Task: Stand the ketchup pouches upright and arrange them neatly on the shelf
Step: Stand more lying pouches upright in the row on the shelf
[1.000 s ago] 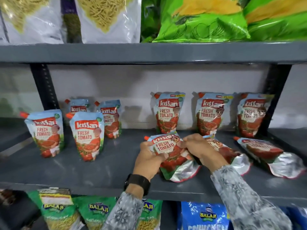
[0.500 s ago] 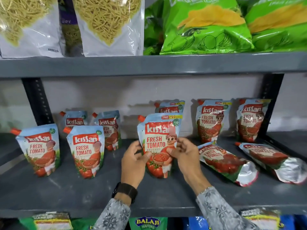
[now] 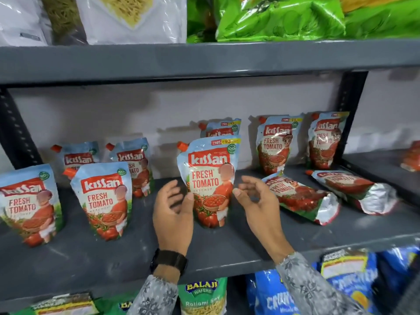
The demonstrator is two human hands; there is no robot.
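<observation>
A ketchup pouch [image 3: 210,180] stands upright at the middle of the grey shelf [image 3: 227,251]. My left hand [image 3: 173,212] hovers open just left of it, and my right hand [image 3: 256,201] hovers open just right of it; neither grips it. Several more pouches stand upright: two front left [image 3: 27,203] [image 3: 104,198], two behind them [image 3: 78,155] [image 3: 134,160], one behind the middle pouch [image 3: 223,128], and two at the back right [image 3: 276,144] [image 3: 325,139]. Two pouches lie flat on the right [image 3: 300,196] [image 3: 350,189].
The upper shelf board [image 3: 204,60] hangs low overhead, loaded with noodle packs [image 3: 127,17] and green snack bags [image 3: 284,19]. Black uprights [image 3: 347,105] flank the bay. Snack bags [image 3: 202,296] fill the shelf below. Another pouch [image 3: 412,158] lies in the neighbouring bay, far right.
The pouch I held with both hands now stands upright on its own. Both hands have let go and drawn slightly back and apart.
</observation>
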